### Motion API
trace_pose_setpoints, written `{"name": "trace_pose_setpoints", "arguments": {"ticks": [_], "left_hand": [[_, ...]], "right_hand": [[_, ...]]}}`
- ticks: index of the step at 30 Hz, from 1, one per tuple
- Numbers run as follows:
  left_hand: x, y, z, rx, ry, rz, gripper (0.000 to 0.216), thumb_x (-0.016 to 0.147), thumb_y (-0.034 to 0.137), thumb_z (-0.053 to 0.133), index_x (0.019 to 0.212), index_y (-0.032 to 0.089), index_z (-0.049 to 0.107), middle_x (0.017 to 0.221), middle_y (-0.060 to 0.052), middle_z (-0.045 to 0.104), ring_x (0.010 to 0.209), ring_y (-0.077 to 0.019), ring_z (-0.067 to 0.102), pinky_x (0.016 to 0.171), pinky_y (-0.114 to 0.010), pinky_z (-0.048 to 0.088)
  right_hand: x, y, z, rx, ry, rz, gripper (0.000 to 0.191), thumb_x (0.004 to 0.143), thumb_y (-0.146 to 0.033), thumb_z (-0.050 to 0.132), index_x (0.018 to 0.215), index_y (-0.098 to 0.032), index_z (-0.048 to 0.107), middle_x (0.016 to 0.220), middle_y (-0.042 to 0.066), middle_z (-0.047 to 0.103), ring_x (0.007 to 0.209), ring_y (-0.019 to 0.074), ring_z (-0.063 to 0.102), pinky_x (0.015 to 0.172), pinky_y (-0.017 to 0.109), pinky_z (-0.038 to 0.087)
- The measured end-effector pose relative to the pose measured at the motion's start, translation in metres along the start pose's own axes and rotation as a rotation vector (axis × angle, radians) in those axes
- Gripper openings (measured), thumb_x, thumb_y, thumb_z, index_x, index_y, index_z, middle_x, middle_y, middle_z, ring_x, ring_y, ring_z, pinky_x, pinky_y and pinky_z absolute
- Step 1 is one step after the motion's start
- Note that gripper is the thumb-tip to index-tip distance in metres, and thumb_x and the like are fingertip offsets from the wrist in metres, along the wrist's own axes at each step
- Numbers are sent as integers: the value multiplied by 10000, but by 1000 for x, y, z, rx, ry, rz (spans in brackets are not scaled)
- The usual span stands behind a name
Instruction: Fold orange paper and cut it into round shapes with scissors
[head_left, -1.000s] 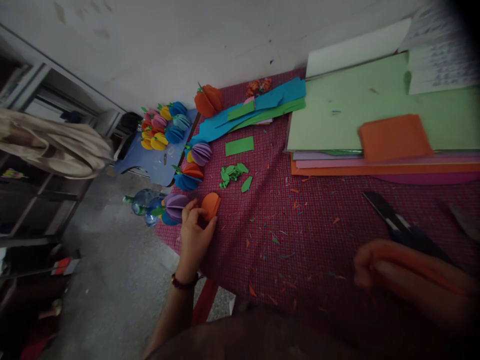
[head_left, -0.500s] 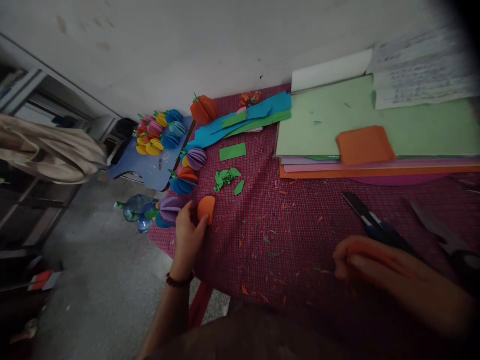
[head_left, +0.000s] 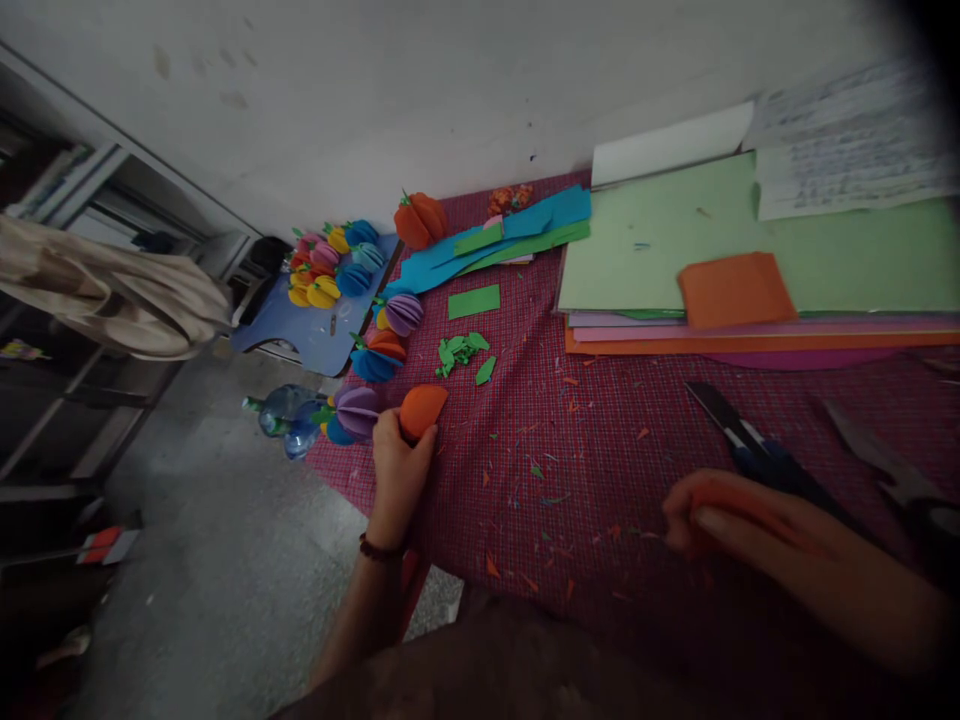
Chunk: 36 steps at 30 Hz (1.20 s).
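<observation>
My left hand (head_left: 401, 462) pinches a rounded orange paper piece (head_left: 423, 408) near the left edge of the table, beside a purple and blue paper pumpkin (head_left: 357, 410). Orange paper (head_left: 727, 497) is also gripped in my right hand (head_left: 772, 540), low on the right; whether it is one sheet or a stack I cannot tell. Blue-handled scissors (head_left: 742, 440) lie just beyond that hand, with a second pair of scissors (head_left: 877, 455) farther right. Past my left hand are a heap of small green paper leaves (head_left: 459, 350) and a green paper rectangle (head_left: 474, 301).
Blue and green paper strips (head_left: 491, 240) lie toward the wall. A pile of coloured sheets (head_left: 622, 260) bears an orange paper block (head_left: 736, 290). More paper pumpkins (head_left: 324, 290) sit on a blue side table (head_left: 277, 320). Paper scraps litter the red cloth (head_left: 592, 470). Bottles (head_left: 289, 410) stand beyond the left edge.
The orange piece in my left hand has tilted and looks lifted, its rounded side turned leftward. My right hand has barely moved. The whole view has shifted slightly.
</observation>
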<state>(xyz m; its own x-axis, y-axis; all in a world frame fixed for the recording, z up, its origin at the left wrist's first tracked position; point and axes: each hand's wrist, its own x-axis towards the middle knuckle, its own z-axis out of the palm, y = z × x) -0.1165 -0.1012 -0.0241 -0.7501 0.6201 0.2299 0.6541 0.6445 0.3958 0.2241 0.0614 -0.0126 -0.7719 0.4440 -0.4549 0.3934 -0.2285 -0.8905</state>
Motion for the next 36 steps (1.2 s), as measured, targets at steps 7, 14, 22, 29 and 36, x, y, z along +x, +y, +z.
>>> {"name": "trace_pose_setpoints", "arguments": {"ticks": [7,14,22,29,36], "left_hand": [[-16,13,-7,-220,140,449,153,777,81,554,856,207,589,1058,-58,630,999,-199,593,857,-392,491],[-23,17,-11,-262,266,582,190,757,78,629,854,237,597,1200,-38,573,1111,-227,572,848,-440,511],[-26,47,-23,-320,102,707,200,778,83,621,908,224,566,1078,-60,655,956,-188,644,756,-355,556],[-17,116,-37,-410,-294,1039,88,861,215,579,885,236,661,742,-24,664,658,-158,626,593,-294,533],[-38,130,-21,-774,-418,1124,326,821,114,606,1115,253,634,1041,-62,653,922,-175,628,792,-318,544]], "right_hand": [[-2,3,0,-27,-2,-21,318,874,-522,522,903,-233,649,808,43,638,769,197,596,704,312,514],[-2,2,2,-48,14,-33,303,874,-512,531,910,-233,645,814,38,642,776,186,599,722,302,506],[2,-10,1,-27,34,-45,250,823,-456,601,868,-213,643,712,12,616,676,169,595,625,283,501],[-1,-29,19,332,17,-106,381,846,-521,581,985,-167,607,715,5,619,632,122,583,586,238,487],[-6,-36,43,527,178,-255,365,668,-428,789,858,-148,652,748,8,662,615,99,580,598,226,478]]}}
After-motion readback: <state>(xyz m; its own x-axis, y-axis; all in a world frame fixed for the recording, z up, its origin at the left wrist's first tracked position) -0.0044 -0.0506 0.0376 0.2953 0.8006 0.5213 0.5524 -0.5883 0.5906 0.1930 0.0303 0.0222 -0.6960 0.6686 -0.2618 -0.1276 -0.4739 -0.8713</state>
